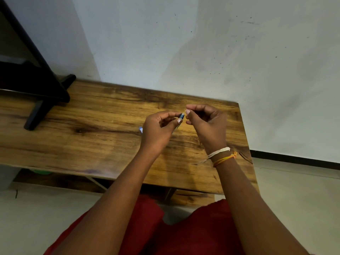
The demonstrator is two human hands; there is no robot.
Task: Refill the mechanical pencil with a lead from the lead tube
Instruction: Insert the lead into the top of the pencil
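Note:
My left hand (160, 128) grips a blue mechanical pencil (181, 116), and only its upper end shows between thumb and forefinger. A bluish tip (141, 129) pokes out at the left side of that hand; whether it belongs to the pencil is unclear. My right hand (206, 122) is just right of the pencil's end, its thumb and forefinger pinched together almost touching it. Whatever it pinches is too thin to make out. The lead tube is not visible.
Both hands hover over a wooden table (92, 126) whose right edge lies close to my right wrist. A black stand (42, 100) rests on the table's far left. A white wall rises behind it, and my red-clothed lap is below.

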